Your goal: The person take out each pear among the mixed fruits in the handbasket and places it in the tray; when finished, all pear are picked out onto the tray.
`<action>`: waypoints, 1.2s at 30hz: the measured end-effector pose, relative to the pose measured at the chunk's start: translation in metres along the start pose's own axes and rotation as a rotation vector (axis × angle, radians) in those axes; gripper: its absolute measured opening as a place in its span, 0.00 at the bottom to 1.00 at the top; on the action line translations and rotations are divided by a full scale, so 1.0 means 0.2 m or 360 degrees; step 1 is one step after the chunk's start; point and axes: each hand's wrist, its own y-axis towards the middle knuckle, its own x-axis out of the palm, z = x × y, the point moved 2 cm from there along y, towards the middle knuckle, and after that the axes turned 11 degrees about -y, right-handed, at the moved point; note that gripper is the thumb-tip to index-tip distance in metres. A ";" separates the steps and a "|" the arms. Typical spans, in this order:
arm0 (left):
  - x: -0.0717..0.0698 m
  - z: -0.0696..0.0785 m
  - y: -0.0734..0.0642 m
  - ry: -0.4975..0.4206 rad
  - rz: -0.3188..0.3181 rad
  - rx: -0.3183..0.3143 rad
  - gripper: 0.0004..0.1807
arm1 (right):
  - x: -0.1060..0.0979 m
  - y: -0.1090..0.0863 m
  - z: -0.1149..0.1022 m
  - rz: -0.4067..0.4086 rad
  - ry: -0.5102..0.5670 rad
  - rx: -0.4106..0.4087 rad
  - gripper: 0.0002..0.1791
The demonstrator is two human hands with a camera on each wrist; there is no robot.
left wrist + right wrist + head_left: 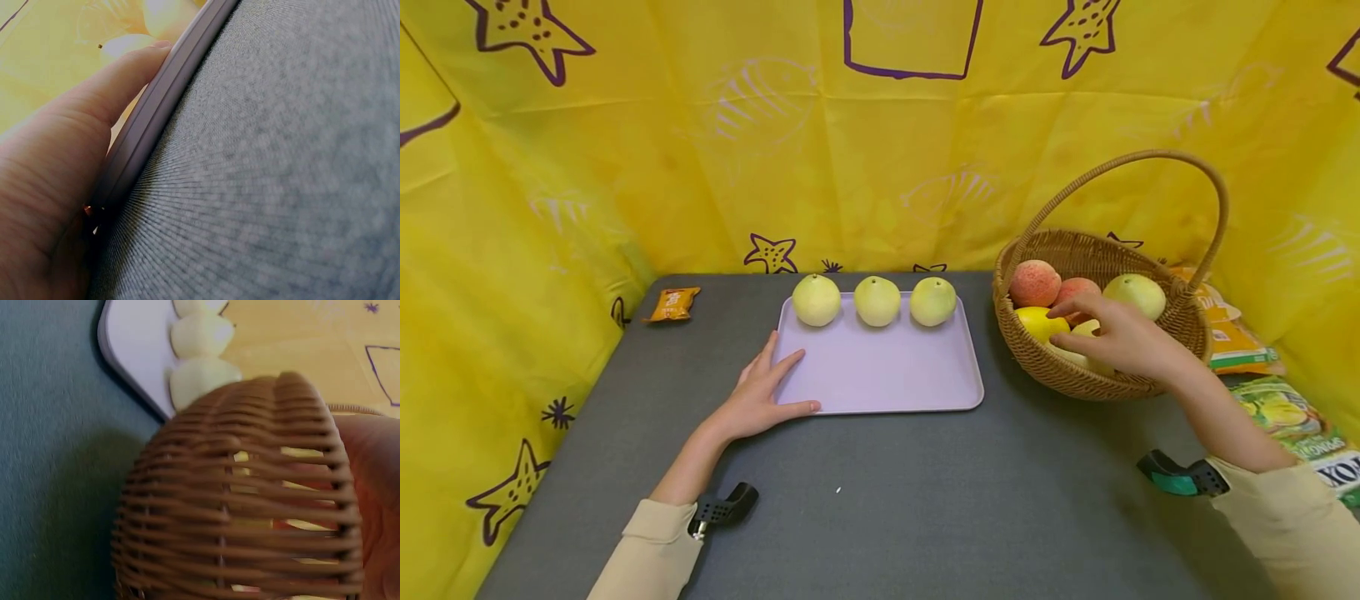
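Observation:
Three round pale yellow-green fruits (877, 301) stand in a row along the far edge of a lilac tray (880, 367). My left hand (762, 394) rests on the tray's near left corner, fingers spread and thumb along the front rim. In the left wrist view that thumb (119, 81) touches the rim. On the right, a wicker basket (1097, 387) holds peaches (1034, 283), a bright yellow fruit (1039, 322) and pale fruits (1135, 295). Over the basket hangs my right hand (1120, 333), thumb and fingers apart above the fruit. The basket wall partly hides it in the right wrist view.
A small orange packet (674, 304) lies at the table's far left. Right of the basket are an orange package (1232, 333) and a green printed bag (1292, 417). The basket's tall handle (1157, 155) arches over it. Yellow patterned cloth (700, 167) encloses the grey table (910, 500).

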 end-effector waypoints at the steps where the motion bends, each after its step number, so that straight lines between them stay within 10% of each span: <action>1: 0.00 0.00 0.00 0.0001 0.0000 0.0000 0.52 | 0.00 0.00 0.01 -0.0030 -0.0010 -0.0007 0.18; 36: -0.02 0.01 -0.02 0.0024 0.0036 0.0021 0.51 | -0.09 0.22 0.03 -0.1064 -0.0449 -0.0140 0.27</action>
